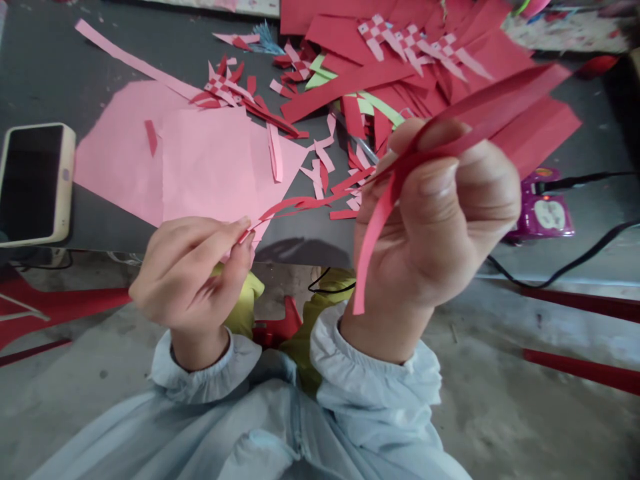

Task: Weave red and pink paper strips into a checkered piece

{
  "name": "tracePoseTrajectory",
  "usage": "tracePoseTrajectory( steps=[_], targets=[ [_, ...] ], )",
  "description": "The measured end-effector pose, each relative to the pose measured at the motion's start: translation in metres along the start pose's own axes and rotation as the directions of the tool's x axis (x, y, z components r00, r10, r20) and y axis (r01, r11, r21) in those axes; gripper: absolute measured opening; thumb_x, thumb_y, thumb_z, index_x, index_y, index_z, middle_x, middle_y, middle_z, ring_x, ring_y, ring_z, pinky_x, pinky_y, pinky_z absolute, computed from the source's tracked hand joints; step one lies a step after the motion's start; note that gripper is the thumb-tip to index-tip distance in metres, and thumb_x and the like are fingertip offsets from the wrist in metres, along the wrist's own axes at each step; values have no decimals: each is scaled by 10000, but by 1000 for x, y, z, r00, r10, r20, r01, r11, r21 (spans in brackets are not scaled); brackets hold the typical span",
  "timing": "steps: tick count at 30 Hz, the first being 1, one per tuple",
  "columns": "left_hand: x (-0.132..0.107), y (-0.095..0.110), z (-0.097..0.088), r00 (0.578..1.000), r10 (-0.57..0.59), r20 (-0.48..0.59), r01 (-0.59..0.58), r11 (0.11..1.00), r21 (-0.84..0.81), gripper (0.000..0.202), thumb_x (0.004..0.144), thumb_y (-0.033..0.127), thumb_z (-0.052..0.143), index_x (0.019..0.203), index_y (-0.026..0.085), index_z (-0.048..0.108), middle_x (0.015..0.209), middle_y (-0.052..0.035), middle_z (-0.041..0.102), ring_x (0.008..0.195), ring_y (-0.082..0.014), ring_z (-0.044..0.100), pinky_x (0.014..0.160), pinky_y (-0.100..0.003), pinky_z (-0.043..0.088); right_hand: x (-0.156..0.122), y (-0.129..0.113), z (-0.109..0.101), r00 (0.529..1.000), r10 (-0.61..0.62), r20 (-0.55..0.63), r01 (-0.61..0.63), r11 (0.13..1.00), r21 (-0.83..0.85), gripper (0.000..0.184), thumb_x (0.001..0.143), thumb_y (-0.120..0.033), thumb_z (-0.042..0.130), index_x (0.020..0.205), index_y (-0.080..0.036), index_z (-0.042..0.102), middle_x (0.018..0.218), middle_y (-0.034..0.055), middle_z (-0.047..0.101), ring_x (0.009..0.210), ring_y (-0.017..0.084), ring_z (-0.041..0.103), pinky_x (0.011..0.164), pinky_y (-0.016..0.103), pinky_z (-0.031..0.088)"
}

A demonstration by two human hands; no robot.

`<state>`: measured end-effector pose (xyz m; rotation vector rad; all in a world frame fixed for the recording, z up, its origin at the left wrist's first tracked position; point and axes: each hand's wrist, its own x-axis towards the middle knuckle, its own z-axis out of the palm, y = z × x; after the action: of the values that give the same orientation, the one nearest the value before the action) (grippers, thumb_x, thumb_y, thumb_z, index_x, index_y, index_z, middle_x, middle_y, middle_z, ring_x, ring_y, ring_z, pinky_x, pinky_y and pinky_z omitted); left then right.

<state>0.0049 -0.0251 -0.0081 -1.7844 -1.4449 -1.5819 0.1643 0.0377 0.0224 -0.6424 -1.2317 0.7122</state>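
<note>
My right hand (440, 220) is raised close to the camera, fingers closed around red paper strips (480, 110) that stick out up-right and hang down past the palm. A thin red strip (310, 200) runs from that hand leftward to my left hand (193, 270), which pinches its end between thumb and fingertips just in front of the table edge. Behind the left hand lies a large pink paper sheet (200, 160) on the dark table (45, 67).
A heap of red paper and woven red-and-pink pieces (400, 40) covers the table's far right. Loose paper scraps (320, 160) lie mid-table. A phone (33, 183) sits at the left edge. A purple device (543, 213) with a black cable (570, 263) is at the right.
</note>
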Motion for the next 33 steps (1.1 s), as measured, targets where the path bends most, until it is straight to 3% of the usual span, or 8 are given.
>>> tracePoseTrajectory(
  steps=[6,9,12,15,21,26,30,33],
  targets=[
    [1,3,2,998,-50,-26,48,996,-72,292,759,134,786,973,332,771,722,22,716,616,-167,654,605,-345,536,-4,6,0,982,122,146,-131,990,53,143,896,-322,687,981,-394,776,959,-17,746,965,197,709,928,415,583],
    [2,5,3,998,-66,-24,63,993,-104,301,778,115,779,990,328,764,726,19,711,627,-160,656,617,-337,537,-5,12,1,981,-52,185,11,976,217,195,854,-300,741,1024,-389,775,901,-25,749,873,170,719,742,331,608],
    [3,7,3,995,-96,-16,94,992,-80,275,789,132,765,964,344,758,717,27,708,619,-165,653,603,-348,537,-4,2,2,955,104,277,-105,994,-12,192,837,-191,743,944,-348,772,940,-9,756,917,197,721,799,385,614],
    [3,7,2,993,-119,1,118,991,-58,270,773,157,783,958,352,759,728,24,720,619,-179,655,591,-367,549,-3,-13,2,944,151,294,-98,978,-186,138,860,-207,712,871,-336,758,940,1,756,912,216,720,727,403,614],
    [5,10,-2,975,-220,18,220,975,-18,238,776,166,781,917,358,776,728,6,719,645,-187,660,593,-366,560,-5,-6,4,957,32,288,18,985,-169,168,828,-144,721,876,-301,753,986,8,706,984,195,678,773,382,608],
    [6,10,0,968,-249,9,249,967,-55,184,754,130,777,840,293,773,692,6,699,624,-165,647,548,-317,535,-7,-4,2,945,68,319,28,957,-287,74,866,-244,709,892,-303,747,993,36,626,880,182,643,682,372,581],
    [5,5,4,972,-222,-78,214,971,-104,96,716,118,782,758,202,766,664,12,697,607,-117,642,544,-246,504,-9,-3,3,939,87,334,21,952,-306,51,872,-305,705,907,-299,743,977,49,579,807,172,590,618,364,554],
    [5,5,6,961,-254,-109,246,966,-82,94,698,119,796,733,194,751,663,28,703,599,-98,631,552,-228,492,-10,0,4,934,118,338,-9,951,-309,89,869,-339,710,930,-281,739,951,60,552,812,182,574,641,380,559]
  ],
)
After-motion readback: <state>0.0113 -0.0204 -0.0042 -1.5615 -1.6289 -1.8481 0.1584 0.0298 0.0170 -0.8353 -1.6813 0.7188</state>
